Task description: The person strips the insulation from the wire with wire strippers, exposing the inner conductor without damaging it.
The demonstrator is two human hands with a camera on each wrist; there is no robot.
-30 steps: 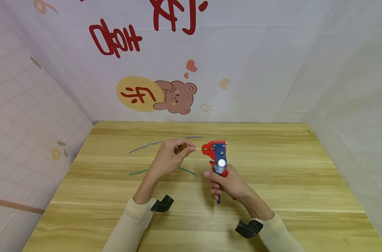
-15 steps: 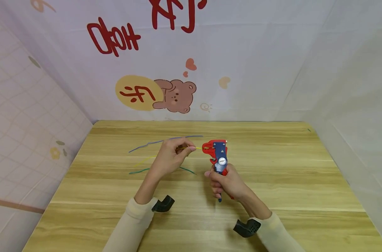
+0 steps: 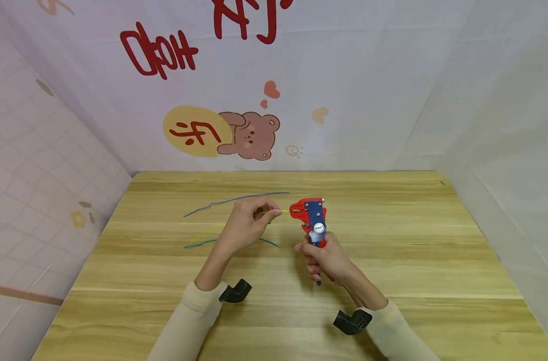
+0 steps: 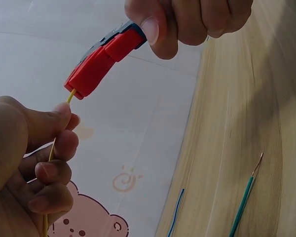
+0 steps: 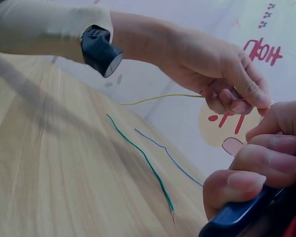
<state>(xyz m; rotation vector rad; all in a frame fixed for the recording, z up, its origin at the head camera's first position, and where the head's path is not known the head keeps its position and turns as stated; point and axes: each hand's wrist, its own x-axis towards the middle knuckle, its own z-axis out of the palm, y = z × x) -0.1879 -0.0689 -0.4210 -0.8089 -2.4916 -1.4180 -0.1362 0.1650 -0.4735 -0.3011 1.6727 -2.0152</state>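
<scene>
Where slender yellow wire (image 4: 71,95) enters, the angular stripper (image 3: 316,215) is red

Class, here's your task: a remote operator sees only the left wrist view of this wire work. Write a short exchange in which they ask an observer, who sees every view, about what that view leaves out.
Operator: My left wrist view shows the yellow wire running from the red-and-blue tool through the left hand and out of frame. Where is its other end?
Observer: The right wrist view shows it: the wire comes out of that hand and ends loose.
Operator: And the blue wire? I get only one end.
Observer: The head view shows its full length, lying on the table beyond the left hand.
</scene>
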